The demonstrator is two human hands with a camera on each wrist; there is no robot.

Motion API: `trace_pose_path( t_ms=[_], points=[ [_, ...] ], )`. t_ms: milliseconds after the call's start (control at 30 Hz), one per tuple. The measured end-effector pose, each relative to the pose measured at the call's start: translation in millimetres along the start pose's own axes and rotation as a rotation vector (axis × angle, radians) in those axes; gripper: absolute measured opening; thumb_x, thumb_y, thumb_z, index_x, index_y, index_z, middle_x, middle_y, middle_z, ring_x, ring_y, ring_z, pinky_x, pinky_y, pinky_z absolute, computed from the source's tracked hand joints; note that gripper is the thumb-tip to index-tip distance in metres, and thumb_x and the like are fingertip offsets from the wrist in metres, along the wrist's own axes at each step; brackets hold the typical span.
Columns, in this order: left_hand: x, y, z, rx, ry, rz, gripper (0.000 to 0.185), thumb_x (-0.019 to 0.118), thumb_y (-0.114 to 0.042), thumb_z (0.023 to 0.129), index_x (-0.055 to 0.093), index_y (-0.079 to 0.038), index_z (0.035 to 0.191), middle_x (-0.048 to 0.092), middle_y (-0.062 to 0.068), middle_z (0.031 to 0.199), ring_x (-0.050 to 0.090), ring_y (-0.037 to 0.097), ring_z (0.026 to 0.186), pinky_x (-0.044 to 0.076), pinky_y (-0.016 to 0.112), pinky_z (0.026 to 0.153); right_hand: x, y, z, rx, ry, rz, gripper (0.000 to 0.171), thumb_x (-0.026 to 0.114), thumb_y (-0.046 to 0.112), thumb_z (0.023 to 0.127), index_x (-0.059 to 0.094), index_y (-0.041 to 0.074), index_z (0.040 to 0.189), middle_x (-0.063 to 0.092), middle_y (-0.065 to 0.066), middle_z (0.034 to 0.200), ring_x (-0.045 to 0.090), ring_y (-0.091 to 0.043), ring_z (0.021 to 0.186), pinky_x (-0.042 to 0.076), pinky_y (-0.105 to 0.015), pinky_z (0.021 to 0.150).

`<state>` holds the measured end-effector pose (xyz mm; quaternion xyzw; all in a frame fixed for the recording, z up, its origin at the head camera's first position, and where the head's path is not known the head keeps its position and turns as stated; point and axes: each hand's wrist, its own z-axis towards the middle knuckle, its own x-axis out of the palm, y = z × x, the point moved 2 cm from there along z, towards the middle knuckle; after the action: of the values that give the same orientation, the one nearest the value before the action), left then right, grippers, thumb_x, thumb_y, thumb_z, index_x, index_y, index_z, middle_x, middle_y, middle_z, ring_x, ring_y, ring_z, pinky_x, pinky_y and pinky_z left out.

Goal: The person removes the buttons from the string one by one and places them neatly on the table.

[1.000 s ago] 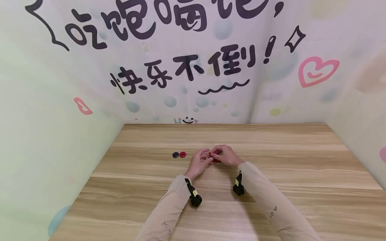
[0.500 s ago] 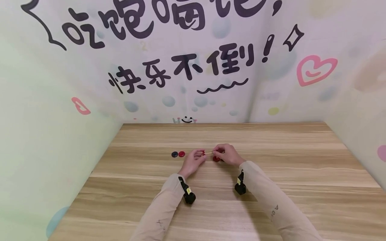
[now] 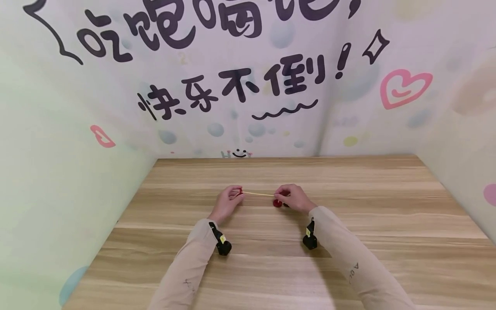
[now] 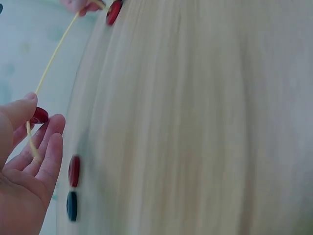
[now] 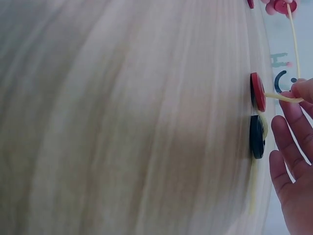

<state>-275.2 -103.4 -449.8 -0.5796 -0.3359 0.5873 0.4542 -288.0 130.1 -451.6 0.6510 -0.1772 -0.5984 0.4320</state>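
A thin yellow cord [image 3: 257, 193] runs taut between the two hands, its long axis lying straight across from the fingers of one to the fingers of the other, just above the wooden table [image 3: 348, 241]; the left hand [image 3: 226, 202] pinches its left end together with a small red button [image 3: 240, 190] held at the fingertips, thumb against forefinger, while the remaining fingers [image 4: 49, 152] lie loosely extended below the cord; the right hand [image 3: 295, 197] pinches the other end between thumb and forefinger, its other fingers [image 5: 291, 147] relaxed and nearly straight. Directly under the right fingertips, touching the table, lie a red button [image 5: 257, 91] and a dark button [image 5: 257, 136] side by side, and the cord appears to pass through the red one and trail on past the dark one toward the wrist; whether it goes through the dark one I cannot tell. So the right hand is much the nearer to that pair, and the left is well apart from it. Just beyond the left fingers, on the table, sit another red button [image 4: 74, 171] and another dark button [image 4: 72, 205], close together and untouched by the cord. Nothing stands between the hands along the cord; behind them rises a painted wall [image 3: 248, 86] with lettering.
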Motion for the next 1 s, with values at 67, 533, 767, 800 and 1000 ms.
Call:
trace_pose_path(
  t_ms=[67,533,767,800,1000],
  points=[
    [-6.6,0.8,-0.4,-0.008,0.005,-0.001,0.033,0.059,-0.004,0.083,0.051,0.007,0.114,0.058,0.02,0.103,0.055,0.029,0.095,0.045,0.036,0.083,0.3,-1.2,0.7,0.002,0.0,-0.003,0.011,0.059,0.015,0.085,0.064,0.006,0.086,0.061,-0.001,0.08,0.055,-0.017,0.078,0.046,-0.029,0.067],
    [-55.2,12.0,-6.8,-0.042,-0.005,0.1,0.036,0.058,-0.007,0.085,0.049,0.008,0.116,0.057,0.023,0.1,0.056,0.032,0.091,0.046,0.037,0.08,-0.1,1.0,0.6,0.017,0.004,0.009,0.011,0.058,0.016,0.086,0.063,0.006,0.086,0.061,-0.001,0.079,0.055,-0.017,0.078,0.046,-0.026,0.065],
    [-72.6,24.7,-9.0,-0.077,-0.108,0.173,0.035,0.062,-0.004,0.081,0.052,0.007,0.113,0.055,0.024,0.104,0.054,0.034,0.094,0.043,0.041,0.083,0.2,0.4,0.5,0.027,0.001,0.002,0.011,0.059,0.015,0.086,0.063,0.006,0.085,0.061,-0.001,0.079,0.055,-0.016,0.076,0.046,-0.026,0.063],
    [-73.2,26.2,-9.3,-0.076,-0.112,0.2,0.035,0.062,-0.004,0.081,0.053,0.006,0.113,0.055,0.023,0.104,0.054,0.034,0.093,0.044,0.041,0.082,0.1,0.6,0.4,0.03,0.001,0.001,0.011,0.059,0.015,0.086,0.063,0.006,0.085,0.061,-0.001,0.079,0.055,-0.016,0.076,0.046,-0.026,0.063],
    [-69.2,31.7,-8.6,-0.006,-0.097,0.327,0.033,0.067,-0.001,0.076,0.059,0.006,0.107,0.058,0.02,0.092,0.055,0.029,0.082,0.046,0.039,0.075,-0.2,2.6,-0.9,0.025,0.003,0.0,0.01,0.059,0.015,0.086,0.063,0.006,0.085,0.061,-0.002,0.079,0.054,-0.016,0.075,0.045,-0.025,0.062]
  ],
)
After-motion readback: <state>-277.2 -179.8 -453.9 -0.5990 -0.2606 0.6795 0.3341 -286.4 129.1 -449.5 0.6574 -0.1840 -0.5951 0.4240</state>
